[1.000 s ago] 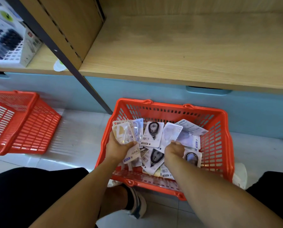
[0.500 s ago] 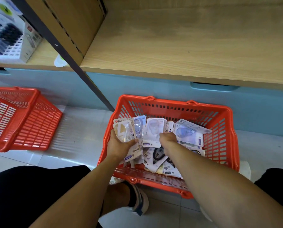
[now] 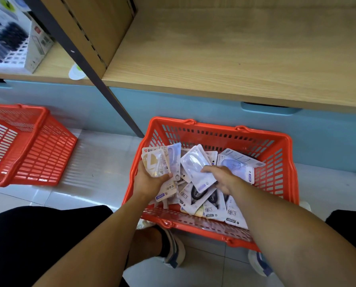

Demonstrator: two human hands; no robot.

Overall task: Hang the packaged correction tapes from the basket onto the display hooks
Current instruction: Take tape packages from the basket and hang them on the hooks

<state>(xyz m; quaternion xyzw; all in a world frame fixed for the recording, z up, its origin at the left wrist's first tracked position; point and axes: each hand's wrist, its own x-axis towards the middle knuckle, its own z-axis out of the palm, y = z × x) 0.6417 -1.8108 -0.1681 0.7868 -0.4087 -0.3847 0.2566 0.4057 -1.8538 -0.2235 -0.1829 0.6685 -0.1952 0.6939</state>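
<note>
Two bare hands work inside an orange plastic basket (image 3: 280, 160) with slotted lattice walls, set on glossy pale floor tiles (image 3: 94, 162). Left hand (image 3: 147, 181) grips a fanned stack of packets (image 3: 160, 162) at the basket's left wall: flat card backs under clear glossy blisters, one beige, one bluish. Right hand (image 3: 224, 177) pinches a single white packet (image 3: 195, 168), thumb on its face, fingers curled beneath; the packet tilts, lifted above the loose heap and close beside the left hand's stack. Remaining correction tapes (image 3: 212, 206) lie jumbled flat on the basket floor, directly under and nearer than both hands, some showing dark rounded dispensers. One bluish packet (image 3: 237, 164) leans at the far right, just beyond the right hand. Second orange basket (image 3: 38, 154) sits well apart to the left. Wooden shelf (image 3: 235, 59), matte grain, runs above pale blue drawers (image 3: 193, 106)
</note>
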